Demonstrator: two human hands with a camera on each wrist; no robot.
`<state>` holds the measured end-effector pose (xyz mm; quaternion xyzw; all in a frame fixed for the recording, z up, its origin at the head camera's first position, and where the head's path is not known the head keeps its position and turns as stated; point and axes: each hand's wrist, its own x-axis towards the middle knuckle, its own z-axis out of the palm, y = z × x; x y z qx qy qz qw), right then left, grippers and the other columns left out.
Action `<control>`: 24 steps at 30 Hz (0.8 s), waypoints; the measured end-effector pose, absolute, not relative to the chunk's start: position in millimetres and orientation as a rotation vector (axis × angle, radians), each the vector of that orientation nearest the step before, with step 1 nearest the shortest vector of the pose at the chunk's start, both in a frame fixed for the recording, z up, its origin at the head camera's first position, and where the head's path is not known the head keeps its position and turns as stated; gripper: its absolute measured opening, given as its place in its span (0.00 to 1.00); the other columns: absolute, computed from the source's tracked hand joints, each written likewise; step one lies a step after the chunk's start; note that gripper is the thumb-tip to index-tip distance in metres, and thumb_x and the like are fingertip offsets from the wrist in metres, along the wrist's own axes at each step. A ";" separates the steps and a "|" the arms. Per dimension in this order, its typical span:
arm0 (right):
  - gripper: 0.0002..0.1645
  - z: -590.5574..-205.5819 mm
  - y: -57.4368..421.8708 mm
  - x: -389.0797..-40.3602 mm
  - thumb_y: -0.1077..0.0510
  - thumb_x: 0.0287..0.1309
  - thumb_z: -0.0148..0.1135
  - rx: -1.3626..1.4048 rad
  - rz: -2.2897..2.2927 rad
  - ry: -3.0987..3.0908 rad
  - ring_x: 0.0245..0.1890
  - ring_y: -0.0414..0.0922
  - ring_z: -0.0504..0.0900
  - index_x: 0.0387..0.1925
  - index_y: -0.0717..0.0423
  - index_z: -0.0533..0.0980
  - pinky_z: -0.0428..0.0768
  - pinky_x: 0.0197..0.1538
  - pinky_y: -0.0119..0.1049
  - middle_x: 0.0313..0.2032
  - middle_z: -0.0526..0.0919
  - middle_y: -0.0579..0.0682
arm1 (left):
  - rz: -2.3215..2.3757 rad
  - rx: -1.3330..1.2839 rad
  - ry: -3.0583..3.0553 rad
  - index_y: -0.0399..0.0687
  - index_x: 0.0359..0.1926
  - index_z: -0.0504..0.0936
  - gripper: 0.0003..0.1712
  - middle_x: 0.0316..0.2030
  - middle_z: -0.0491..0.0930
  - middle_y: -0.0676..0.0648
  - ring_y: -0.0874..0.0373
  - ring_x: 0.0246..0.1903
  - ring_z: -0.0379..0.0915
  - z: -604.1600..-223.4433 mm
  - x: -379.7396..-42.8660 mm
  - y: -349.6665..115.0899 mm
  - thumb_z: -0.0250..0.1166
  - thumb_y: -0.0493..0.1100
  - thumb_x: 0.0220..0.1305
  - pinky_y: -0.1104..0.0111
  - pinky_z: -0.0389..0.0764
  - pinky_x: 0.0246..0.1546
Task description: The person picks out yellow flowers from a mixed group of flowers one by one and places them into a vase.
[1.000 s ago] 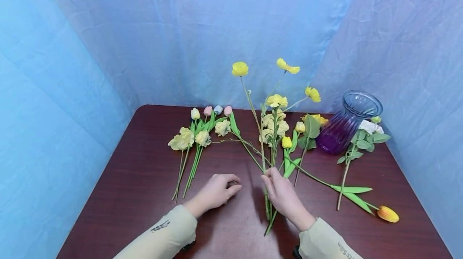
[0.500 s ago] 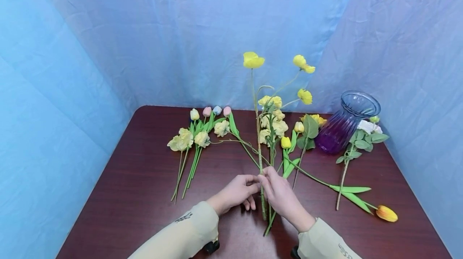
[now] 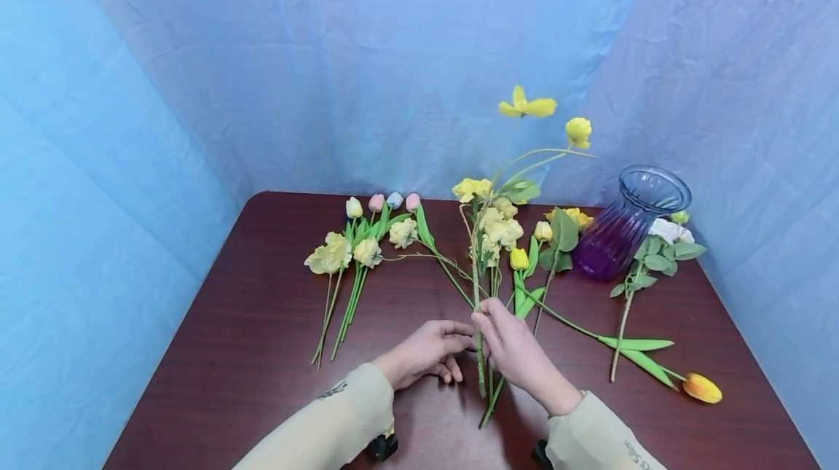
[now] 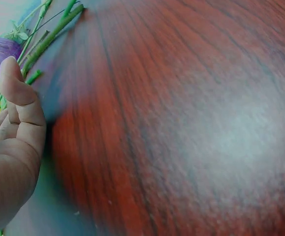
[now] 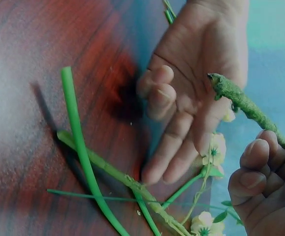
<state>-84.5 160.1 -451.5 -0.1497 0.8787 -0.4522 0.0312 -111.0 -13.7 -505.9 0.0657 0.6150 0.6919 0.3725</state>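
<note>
My right hand [image 3: 521, 353] pinches the stem of a branching artificial yellow poppy spray [image 3: 578, 132], held upright above the table. In the right wrist view, the stem's rough green lower end [image 5: 245, 105] sticks out from between the right thumb and fingers. Close on the left is my left hand [image 3: 426, 353], palm toward the stem and fingers loosely bent; it grips nothing in the right wrist view. Behind the spray lie pale yellow blossoms [image 3: 501, 229] on stems and a yellow tulip [image 3: 519, 259]. Several green stem ends [image 5: 78, 137] lie below the hands.
A ribbed blue-purple glass vase [image 3: 616, 237] leans at the right rear. Beside it lie a white rose stem [image 3: 629, 295] and an orange tulip [image 3: 702, 388]. Pastel tulips [image 3: 376, 202] and cream flowers [image 3: 331, 253] lie left on the dark wooden table [image 3: 249, 324]. Blue cloth [image 3: 367, 76] hangs behind.
My left hand has come right, up beside the stem, and has stayed there since the middle frame. The poppy spray has turned in my right hand, its top blossoms swinging rightward.
</note>
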 end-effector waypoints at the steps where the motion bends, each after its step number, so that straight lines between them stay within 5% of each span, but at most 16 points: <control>1: 0.06 -451.3 160.8 -85.0 0.57 0.74 0.45 -0.444 -1.391 2.698 0.10 0.46 0.73 0.40 0.54 0.68 0.76 0.15 0.33 0.15 0.73 0.49 | 1.776 0.163 1.578 0.38 0.62 0.70 0.22 0.46 0.81 0.44 0.55 0.19 0.76 -506.4 -111.2 -14.6 0.56 0.42 0.71 0.71 0.76 0.17; 7: 0.08 -451.0 162.2 -86.5 0.57 0.74 0.45 -0.433 -1.403 2.673 0.11 0.52 0.75 0.40 0.56 0.68 0.76 0.15 0.34 0.16 0.74 0.54 | 1.782 0.147 1.569 0.34 0.64 0.66 0.25 0.47 0.81 0.43 0.56 0.21 0.76 -507.5 -113.7 -18.7 0.56 0.41 0.71 0.71 0.77 0.18; 13: 0.08 -449.2 162.3 -86.8 0.56 0.74 0.45 -0.433 -1.402 2.662 0.10 0.49 0.74 0.40 0.56 0.68 0.76 0.15 0.34 0.14 0.72 0.46 | 1.780 0.132 1.573 0.33 0.63 0.66 0.25 0.48 0.80 0.38 0.57 0.19 0.76 -508.1 -115.9 -21.8 0.56 0.41 0.71 0.71 0.77 0.17; 24: 0.08 -449.9 166.7 -87.2 0.55 0.75 0.44 -0.464 -1.401 2.655 0.11 0.49 0.75 0.39 0.52 0.68 0.77 0.17 0.35 0.15 0.75 0.52 | 1.790 0.086 1.600 0.33 0.63 0.68 0.23 0.47 0.80 0.34 0.57 0.19 0.76 -509.1 -116.9 -25.8 0.54 0.40 0.72 0.72 0.77 0.17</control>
